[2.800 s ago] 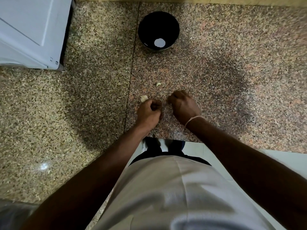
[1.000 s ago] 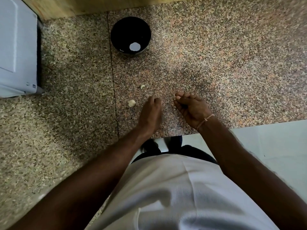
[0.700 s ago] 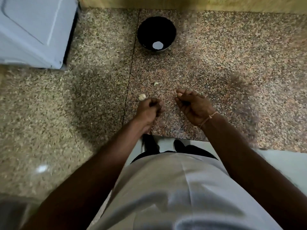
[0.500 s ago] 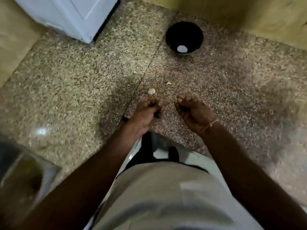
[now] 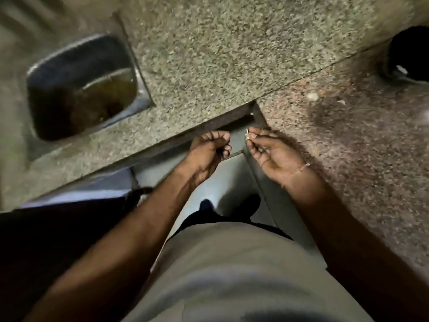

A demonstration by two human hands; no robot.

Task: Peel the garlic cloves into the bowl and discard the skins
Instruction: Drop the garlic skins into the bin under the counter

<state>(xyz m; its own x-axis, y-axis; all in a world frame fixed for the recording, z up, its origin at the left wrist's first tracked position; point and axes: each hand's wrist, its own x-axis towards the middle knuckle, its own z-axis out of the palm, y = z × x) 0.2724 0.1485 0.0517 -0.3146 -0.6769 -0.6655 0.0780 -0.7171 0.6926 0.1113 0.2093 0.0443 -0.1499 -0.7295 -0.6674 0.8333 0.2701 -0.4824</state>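
Down at the inner corner of the speckled granite tabletop (image 5: 209,54), both hands hang over the pale floor gap rather than over the stone. The right hand (image 5: 271,152) is turned palm-up with its fingers curled, and its thumb and forefinger pinch a small pale scrap of garlic skin (image 5: 247,135) at the fingertips. The left hand (image 5: 209,149) sits just beside it, apart from it, back upward, its fingers curled inward toward the palm; whether anything is held inside it cannot be told, since the frame is blurred and the fingers hide the palm. A thin thread bracelet (image 5: 299,169) circles the right wrist.

On the reddish-brown stretch of tabletop to the right, a small pale garlic clove (image 5: 312,96) lies by itself, with a smaller pale fragment (image 5: 341,102) near it. The round black bowl (image 5: 408,54) stands well apart from the hands, at the far right edge of the view and partly cut off, with something pale showing low inside it.

At the upper left, a rectangular steel sink (image 5: 79,63) is set into the greyer stretch of tabletop, its basin dark and holding brownish water. Below the hands, a light-coloured shirt (image 5: 232,275) fills the lower middle of the view, and dark shoes (image 5: 232,208) show on the floor.
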